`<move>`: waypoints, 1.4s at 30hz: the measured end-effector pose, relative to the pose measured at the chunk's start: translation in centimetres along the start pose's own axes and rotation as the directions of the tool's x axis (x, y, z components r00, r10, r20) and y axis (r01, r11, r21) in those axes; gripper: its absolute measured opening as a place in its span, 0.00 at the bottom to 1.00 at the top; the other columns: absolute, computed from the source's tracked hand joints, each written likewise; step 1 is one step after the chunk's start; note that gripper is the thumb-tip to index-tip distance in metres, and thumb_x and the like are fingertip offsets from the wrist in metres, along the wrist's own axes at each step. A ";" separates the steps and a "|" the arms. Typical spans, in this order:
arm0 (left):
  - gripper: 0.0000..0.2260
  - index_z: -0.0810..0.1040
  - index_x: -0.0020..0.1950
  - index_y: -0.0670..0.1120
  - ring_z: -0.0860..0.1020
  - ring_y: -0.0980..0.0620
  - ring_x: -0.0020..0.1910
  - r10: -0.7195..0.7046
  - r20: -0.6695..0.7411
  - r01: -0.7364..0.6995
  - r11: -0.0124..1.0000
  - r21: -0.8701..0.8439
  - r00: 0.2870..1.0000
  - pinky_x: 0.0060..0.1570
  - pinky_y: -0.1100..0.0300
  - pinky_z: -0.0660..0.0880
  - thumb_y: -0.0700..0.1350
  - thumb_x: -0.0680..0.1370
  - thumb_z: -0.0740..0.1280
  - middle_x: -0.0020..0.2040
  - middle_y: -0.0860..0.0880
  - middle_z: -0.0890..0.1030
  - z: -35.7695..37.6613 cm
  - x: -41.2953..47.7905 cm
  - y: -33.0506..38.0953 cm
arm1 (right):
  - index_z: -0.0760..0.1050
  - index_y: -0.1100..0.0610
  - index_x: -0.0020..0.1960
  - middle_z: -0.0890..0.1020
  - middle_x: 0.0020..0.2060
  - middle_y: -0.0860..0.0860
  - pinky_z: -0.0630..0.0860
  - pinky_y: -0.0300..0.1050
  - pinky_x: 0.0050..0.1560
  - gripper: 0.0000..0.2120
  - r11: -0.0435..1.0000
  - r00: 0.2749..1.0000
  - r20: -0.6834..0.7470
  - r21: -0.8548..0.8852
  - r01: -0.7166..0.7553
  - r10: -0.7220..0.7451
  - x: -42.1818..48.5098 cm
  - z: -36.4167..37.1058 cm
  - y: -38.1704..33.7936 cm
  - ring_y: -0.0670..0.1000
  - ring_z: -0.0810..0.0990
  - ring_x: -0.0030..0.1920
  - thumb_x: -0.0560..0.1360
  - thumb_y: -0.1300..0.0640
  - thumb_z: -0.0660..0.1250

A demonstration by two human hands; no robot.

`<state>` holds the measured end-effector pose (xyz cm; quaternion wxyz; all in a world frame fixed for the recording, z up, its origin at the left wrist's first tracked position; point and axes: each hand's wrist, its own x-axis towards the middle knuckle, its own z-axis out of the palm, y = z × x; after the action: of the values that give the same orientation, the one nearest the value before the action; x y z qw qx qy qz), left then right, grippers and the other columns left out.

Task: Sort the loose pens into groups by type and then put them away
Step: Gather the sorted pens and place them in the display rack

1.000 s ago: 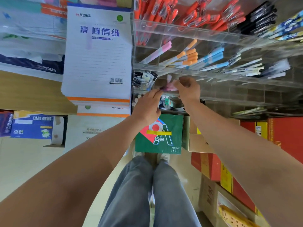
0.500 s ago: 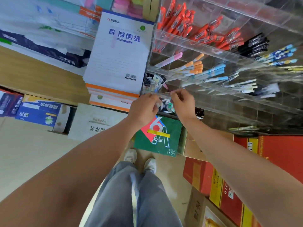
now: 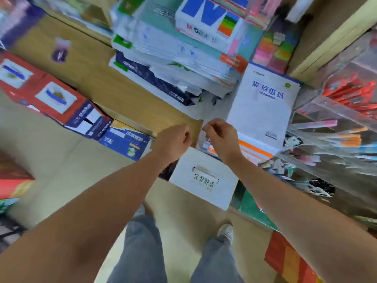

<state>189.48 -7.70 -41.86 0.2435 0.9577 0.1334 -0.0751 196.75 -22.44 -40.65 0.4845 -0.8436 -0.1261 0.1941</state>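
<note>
We judge this to be a pause between placements. Both hands hang in front of the wooden shelf (image 3: 126, 94), away from the pens. The left hand (image 3: 173, 142) is curled into a loose fist. The right hand (image 3: 221, 139), just beside it, has thumb and forefinger drawn together as if pinching. The frame is blurred, and we cannot tell whether either hand holds anything.

The pens lie at the far right in a clear rack (image 3: 326, 111), already grouped: red pens (image 3: 350, 92) in the upper tier, a pink pen (image 3: 314, 124) and orange-capped pens (image 3: 350, 137) below. The next move probably calls for a reach back to the right, to the compartment whose pens match, or down to the cluttered lowest tier for another loose one.

The white pad (image 3: 263, 107) beside the rack carries blue characters ending in 信纸. On the ream (image 3: 206, 21) above we make out large blue letters and what may be "M G". The green print on the white box (image 3: 204, 178) is upside down and unreadable.
</note>
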 end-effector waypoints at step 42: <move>0.14 0.72 0.62 0.40 0.75 0.39 0.57 -0.478 0.117 0.490 0.866 -0.105 0.870 0.55 0.50 0.71 0.44 0.79 0.60 0.58 0.38 0.76 -21.0 27.9 -74.1 | 0.73 0.55 0.63 0.79 0.47 0.52 0.72 0.41 0.37 0.15 0.898 0.889 0.251 -0.325 -0.297 0.384 42.9 67.0 -19.9 0.53 0.79 0.40 0.78 0.50 0.63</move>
<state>196.05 71.31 -62.53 0.2847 0.8714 0.3632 -0.1665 204.47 56.19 -62.77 0.2936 -0.8711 -0.0746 0.3865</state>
